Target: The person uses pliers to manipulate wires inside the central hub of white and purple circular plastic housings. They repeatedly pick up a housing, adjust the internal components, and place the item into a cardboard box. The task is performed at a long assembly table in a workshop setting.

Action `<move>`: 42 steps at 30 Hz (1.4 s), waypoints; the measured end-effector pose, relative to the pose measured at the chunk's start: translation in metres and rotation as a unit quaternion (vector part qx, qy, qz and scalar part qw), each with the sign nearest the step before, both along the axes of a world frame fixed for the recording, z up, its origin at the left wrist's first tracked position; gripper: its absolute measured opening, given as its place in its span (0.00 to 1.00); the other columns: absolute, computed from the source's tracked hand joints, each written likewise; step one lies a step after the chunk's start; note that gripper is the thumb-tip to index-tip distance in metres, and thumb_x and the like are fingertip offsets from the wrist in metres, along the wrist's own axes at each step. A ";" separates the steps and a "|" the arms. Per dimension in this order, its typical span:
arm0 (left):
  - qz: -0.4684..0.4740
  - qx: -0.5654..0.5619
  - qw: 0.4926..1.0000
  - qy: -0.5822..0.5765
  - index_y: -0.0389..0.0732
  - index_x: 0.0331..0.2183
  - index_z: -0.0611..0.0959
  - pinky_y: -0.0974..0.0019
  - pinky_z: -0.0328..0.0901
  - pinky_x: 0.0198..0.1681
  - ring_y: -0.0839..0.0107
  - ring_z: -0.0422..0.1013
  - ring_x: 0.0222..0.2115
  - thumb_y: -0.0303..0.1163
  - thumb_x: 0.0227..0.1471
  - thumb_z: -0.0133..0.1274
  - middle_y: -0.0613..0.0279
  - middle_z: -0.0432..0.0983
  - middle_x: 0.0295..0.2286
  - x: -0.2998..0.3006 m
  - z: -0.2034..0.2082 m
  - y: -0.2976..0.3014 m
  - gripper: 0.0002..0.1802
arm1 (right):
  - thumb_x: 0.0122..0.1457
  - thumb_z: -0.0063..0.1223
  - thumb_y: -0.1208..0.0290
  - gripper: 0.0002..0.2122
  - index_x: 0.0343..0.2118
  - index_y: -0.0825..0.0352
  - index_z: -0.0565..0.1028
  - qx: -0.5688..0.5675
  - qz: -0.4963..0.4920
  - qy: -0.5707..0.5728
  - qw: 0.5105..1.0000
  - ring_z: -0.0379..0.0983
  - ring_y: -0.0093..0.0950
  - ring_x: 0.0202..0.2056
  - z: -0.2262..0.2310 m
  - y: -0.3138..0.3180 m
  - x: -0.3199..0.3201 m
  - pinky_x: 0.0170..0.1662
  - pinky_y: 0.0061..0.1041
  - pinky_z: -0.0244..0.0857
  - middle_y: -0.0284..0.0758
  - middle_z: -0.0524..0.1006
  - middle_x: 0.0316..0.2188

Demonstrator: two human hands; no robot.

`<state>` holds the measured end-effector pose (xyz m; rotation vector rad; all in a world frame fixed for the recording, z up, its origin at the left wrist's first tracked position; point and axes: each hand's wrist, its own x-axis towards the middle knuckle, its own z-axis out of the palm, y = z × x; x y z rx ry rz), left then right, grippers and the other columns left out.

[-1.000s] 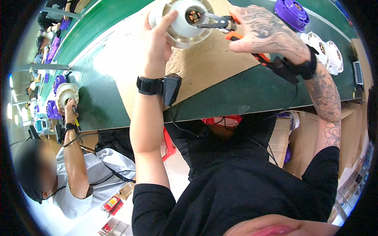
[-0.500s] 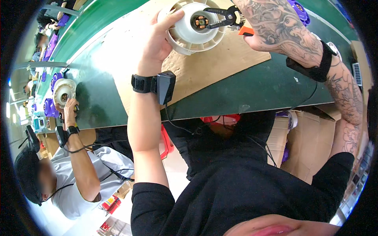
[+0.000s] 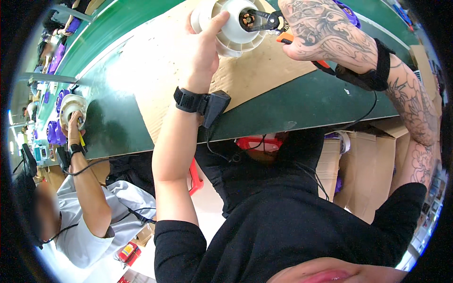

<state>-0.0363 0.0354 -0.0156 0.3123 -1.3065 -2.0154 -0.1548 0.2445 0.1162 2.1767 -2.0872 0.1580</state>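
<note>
At the top middle, a white round plastic housing (image 3: 230, 37) with a ribbed outer ring is tilted toward the right. My left hand (image 3: 204, 49) grips its left side, thumb along the front of the inner cup. Copper windings of a small motor (image 3: 247, 20) show inside the cup's opening. My right hand (image 3: 302, 40) is closed round wire-stripper pliers (image 3: 271, 21) with black jaws and orange handles. The jaws are spread and their tips reach into the opening, one on each side of the windings. Whether they touch the motor I cannot tell.
A cardboard sheet (image 3: 264, 75) covers part of the green table (image 3: 113, 127). Purple round parts (image 3: 347, 13) lie beyond my right hand. At the left, a co-worker (image 3: 89, 207) handles a similar white housing (image 3: 71, 104). Cardboard boxes (image 3: 365, 165) stand below the table edge at right.
My left hand has shifted right and turned the housing more toward the pliers. The right hand has moved slightly left and down, with the plier jaws now over the windings.
</note>
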 end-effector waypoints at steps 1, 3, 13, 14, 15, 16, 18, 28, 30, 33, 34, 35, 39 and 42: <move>0.008 0.003 1.000 0.001 0.39 0.52 0.73 0.61 0.70 0.53 0.67 0.75 0.46 0.26 0.52 0.65 0.59 0.77 0.44 0.001 -0.001 0.000 0.27 | 0.49 0.60 0.61 0.13 0.24 0.68 0.75 0.004 -0.022 -0.004 1.000 0.71 0.43 0.32 0.003 -0.003 0.003 0.35 0.40 0.60 0.42 0.73 0.26; 0.014 0.004 1.000 0.007 0.38 0.53 0.73 0.61 0.70 0.53 0.67 0.75 0.46 0.26 0.52 0.65 0.59 0.77 0.44 -0.001 -0.002 0.002 0.28 | 0.50 0.59 0.61 0.13 0.25 0.68 0.76 0.014 -0.075 -0.011 0.997 0.71 0.43 0.32 0.010 -0.004 0.012 0.35 0.40 0.60 0.42 0.73 0.26; 0.016 -0.028 0.999 0.031 0.35 0.55 0.72 0.62 0.70 0.52 0.66 0.75 0.46 0.25 0.50 0.67 0.57 0.78 0.44 -0.004 -0.003 0.013 0.32 | 0.46 0.60 0.57 0.17 0.26 0.69 0.77 0.000 -0.074 0.040 0.996 0.73 0.44 0.29 -0.007 -0.002 0.001 0.35 0.42 0.61 0.46 0.75 0.23; 0.016 -0.030 0.999 0.034 0.35 0.55 0.72 0.62 0.69 0.52 0.66 0.75 0.46 0.25 0.49 0.67 0.57 0.78 0.44 -0.004 -0.003 0.015 0.32 | 0.46 0.60 0.57 0.16 0.26 0.69 0.77 0.016 -0.089 0.033 0.995 0.73 0.44 0.28 -0.004 -0.003 0.003 0.34 0.42 0.61 0.46 0.74 0.22; 0.018 -0.027 0.999 0.034 0.35 0.55 0.72 0.62 0.69 0.52 0.66 0.75 0.46 0.25 0.49 0.67 0.56 0.78 0.44 -0.006 -0.005 0.015 0.32 | 0.46 0.60 0.57 0.16 0.26 0.69 0.77 0.032 -0.105 0.026 0.994 0.73 0.44 0.27 -0.002 -0.003 0.004 0.34 0.42 0.61 0.46 0.74 0.21; 0.018 -0.023 0.999 0.036 0.34 0.55 0.72 0.63 0.69 0.52 0.66 0.75 0.46 0.24 0.49 0.67 0.56 0.78 0.44 -0.010 -0.007 0.015 0.33 | 0.46 0.60 0.57 0.16 0.25 0.69 0.76 0.021 -0.099 0.012 0.995 0.72 0.45 0.26 -0.004 0.000 0.003 0.33 0.42 0.61 0.46 0.74 0.21; 0.043 -0.033 0.998 0.027 0.34 0.55 0.72 0.63 0.69 0.52 0.66 0.75 0.46 0.24 0.49 0.67 0.56 0.78 0.45 -0.003 -0.009 0.009 0.33 | 0.46 0.60 0.58 0.16 0.24 0.69 0.76 -0.013 -0.061 -0.032 0.998 0.72 0.45 0.25 -0.016 -0.007 -0.001 0.33 0.43 0.60 0.46 0.73 0.19; 0.029 -0.033 0.999 0.029 0.34 0.56 0.71 0.63 0.70 0.52 0.66 0.75 0.46 0.25 0.49 0.68 0.56 0.78 0.45 -0.014 -0.012 0.013 0.35 | 0.44 0.59 0.61 0.13 0.23 0.68 0.75 0.055 -0.101 0.030 0.993 0.71 0.44 0.28 -0.002 0.000 0.005 0.34 0.42 0.60 0.44 0.73 0.22; 0.067 -0.046 0.997 0.014 0.34 0.56 0.72 0.63 0.70 0.52 0.67 0.75 0.46 0.25 0.49 0.68 0.56 0.78 0.45 0.006 -0.016 -0.001 0.34 | 0.44 0.59 0.61 0.13 0.23 0.68 0.75 0.037 -0.024 0.001 0.999 0.71 0.44 0.28 -0.021 -0.019 -0.002 0.35 0.43 0.60 0.44 0.73 0.22; 0.040 -0.036 0.998 0.031 0.35 0.56 0.72 0.63 0.70 0.52 0.67 0.75 0.46 0.25 0.49 0.68 0.56 0.78 0.45 -0.006 -0.013 0.009 0.34 | 0.44 0.58 0.61 0.13 0.22 0.68 0.75 -0.060 -0.044 0.015 0.997 0.72 0.44 0.29 -0.024 -0.006 -0.001 0.35 0.42 0.61 0.44 0.73 0.21; 0.017 -0.026 0.999 0.042 0.35 0.56 0.72 0.63 0.70 0.52 0.67 0.75 0.46 0.25 0.49 0.68 0.56 0.78 0.45 -0.017 -0.011 0.018 0.34 | 0.43 0.58 0.61 0.13 0.21 0.68 0.75 -0.044 -0.071 0.029 0.996 0.72 0.44 0.29 -0.018 0.005 -0.002 0.34 0.42 0.61 0.44 0.73 0.21; 0.021 -0.028 0.999 0.037 0.35 0.56 0.72 0.63 0.70 0.52 0.67 0.75 0.46 0.24 0.49 0.68 0.56 0.78 0.45 -0.014 -0.010 0.017 0.34 | 0.43 0.58 0.61 0.13 0.21 0.68 0.75 -0.038 -0.072 0.026 0.996 0.73 0.44 0.28 -0.020 0.002 -0.002 0.34 0.42 0.61 0.45 0.73 0.21; 0.034 -0.039 0.998 0.034 0.35 0.55 0.72 0.63 0.71 0.52 0.66 0.76 0.46 0.24 0.49 0.68 0.56 0.78 0.45 -0.009 -0.012 0.015 0.33 | 0.42 0.58 0.62 0.13 0.22 0.69 0.76 0.069 -0.136 -0.008 0.988 0.74 0.44 0.28 -0.011 -0.009 0.004 0.33 0.42 0.63 0.46 0.74 0.22; 0.050 -0.061 0.997 0.022 0.35 0.54 0.72 0.64 0.71 0.51 0.67 0.76 0.45 0.24 0.49 0.68 0.56 0.78 0.45 0.001 -0.010 0.010 0.32 | 0.41 0.59 0.62 0.14 0.23 0.69 0.77 0.090 -0.130 -0.027 0.987 0.74 0.45 0.27 -0.008 -0.020 0.008 0.33 0.42 0.65 0.47 0.75 0.21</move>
